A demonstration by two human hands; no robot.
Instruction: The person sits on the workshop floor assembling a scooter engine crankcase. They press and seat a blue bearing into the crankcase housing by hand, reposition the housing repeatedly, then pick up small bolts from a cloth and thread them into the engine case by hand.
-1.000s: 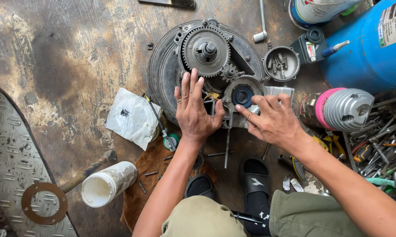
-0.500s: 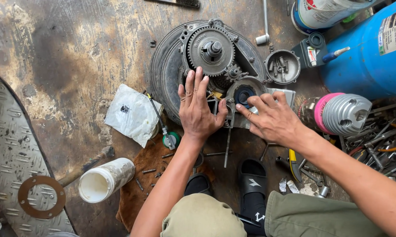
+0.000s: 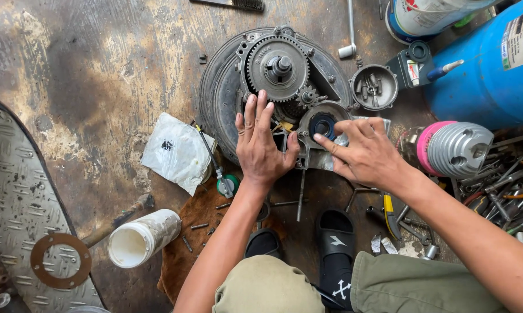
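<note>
Neither grip is clamped: the left hand (image 3: 261, 148) lies flat, fingers spread, on the gear housing (image 3: 276, 93); the right hand (image 3: 363, 153) touches its lower edge with loose fingertips beside the round bearing seat (image 3: 322, 123). The housing rests on the floor, bare concrete (image 3: 99, 75) open to its left, a blue cylinder (image 3: 493, 69) crowding its right.

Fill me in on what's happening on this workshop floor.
A person squats over an opened engine gear assembly lying on the stained concrete floor. The left hand rests flat on the casing just below the large toothed gear. The right hand has its fingertips at the dark round seal in the smaller housing. Beside them lie a finned cylinder, a white plastic jar and loose tools.
</note>
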